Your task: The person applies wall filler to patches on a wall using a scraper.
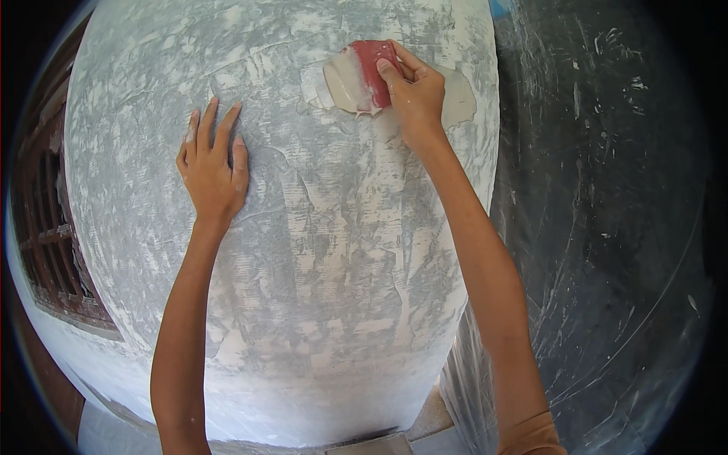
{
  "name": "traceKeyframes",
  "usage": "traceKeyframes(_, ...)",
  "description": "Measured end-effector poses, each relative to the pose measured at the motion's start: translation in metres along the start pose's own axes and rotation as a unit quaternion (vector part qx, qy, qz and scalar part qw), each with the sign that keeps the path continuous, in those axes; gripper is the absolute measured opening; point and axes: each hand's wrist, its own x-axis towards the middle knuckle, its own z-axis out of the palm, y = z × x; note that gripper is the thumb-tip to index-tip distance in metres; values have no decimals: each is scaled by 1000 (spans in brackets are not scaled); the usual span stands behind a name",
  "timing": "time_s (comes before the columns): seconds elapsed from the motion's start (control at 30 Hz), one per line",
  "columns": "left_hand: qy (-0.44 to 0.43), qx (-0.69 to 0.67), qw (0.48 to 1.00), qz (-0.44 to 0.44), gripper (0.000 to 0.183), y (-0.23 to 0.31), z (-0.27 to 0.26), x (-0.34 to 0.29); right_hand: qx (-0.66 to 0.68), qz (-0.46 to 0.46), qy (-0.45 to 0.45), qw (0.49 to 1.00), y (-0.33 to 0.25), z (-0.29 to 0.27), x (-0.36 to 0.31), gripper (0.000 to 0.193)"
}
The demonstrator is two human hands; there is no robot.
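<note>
My right hand (415,95) grips a red putty scraper (373,67) against the upper right of a grey-and-white wall (318,227). Cream-coloured putty (343,82) covers the left part of the scraper, and a few drips hang off its lower edge. Around the scraper lies a smooth patch of spread putty (459,98), reaching toward the wall's right edge. My left hand (214,167) rests flat on the wall to the left, fingers spread, with whitish smears on the fingertips. It holds nothing.
At the far left is a dark brown wooden window frame (57,235) with bars. Dark sheeting (607,227) splashed with white spots hangs to the right of the wall. Clear crumpled plastic (466,379) gathers at the lower right, above floor tiles (371,446).
</note>
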Motion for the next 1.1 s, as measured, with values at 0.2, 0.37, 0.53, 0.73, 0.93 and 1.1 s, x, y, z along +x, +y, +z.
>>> traceKeyframes(0.2,9,17,1000,-10,44,0,-1,-1,60,2,195,979,-9,-60,13,41)
traceKeyframes(0.37,6,-16,1000,-2,44,1,-2,1,74,-20,42,996,-2,15,-4,41)
traceKeyframes(0.53,8,-23,1000,-5,45,-5,-1,-2,48,15,65,997,-2,22,-2,40)
traceKeyframes(0.73,20,-7,1000,-6,44,-2,0,-2,94,-7,201,975,-12,-47,8,39)
traceKeyframes(0.93,14,-16,1000,-3,44,-7,1,-3,84,18,6,996,-2,20,-28,44)
traceKeyframes(1.1,16,-18,1000,-1,44,-7,1,-3,72,40,48,995,5,-12,-27,43)
